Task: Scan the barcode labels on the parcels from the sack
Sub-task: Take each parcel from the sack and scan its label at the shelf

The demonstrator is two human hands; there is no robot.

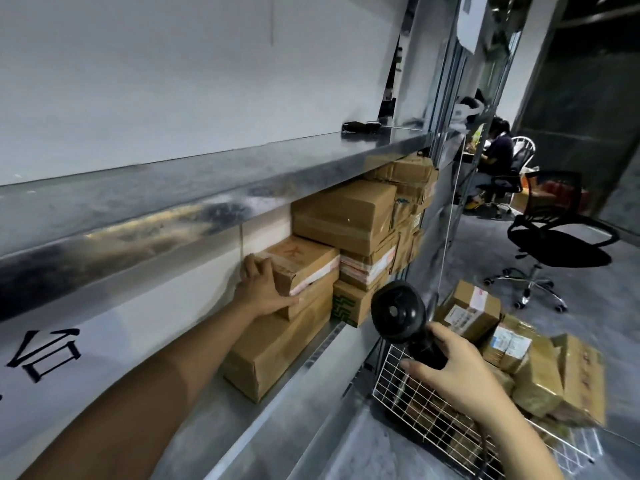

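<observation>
Left hand (264, 287): arm stretched to the metal shelf (311, 355), fingers curled round the near end of a small brown cardboard parcel (300, 263) with a faint red stamp on its top face, unreadable. This parcel sits on top of a stack; beneath it lies a long brown cardboard box (277, 351) resting on the shelf.

Right hand (453, 367): grips the handle of a black handheld barcode scanner (401, 315), its round head raised toward the shelf.

Shelf contents, further right: large taped brown carton (346, 214) on a box with red-and-white printed tape (367, 268); a carton with green printed pattern (346, 306) below. Writing too blurred to read.

White wire basket (408, 393), below the right hand: holds several brown parcels, one with a white barcode label (462, 315), another with a blue-and-white label (512, 341); text illegible.

White panel at left: large black characters (45, 351), partly cut off.

Background: black swivel office chair (550, 233); seated person (498, 150) at a desk.
</observation>
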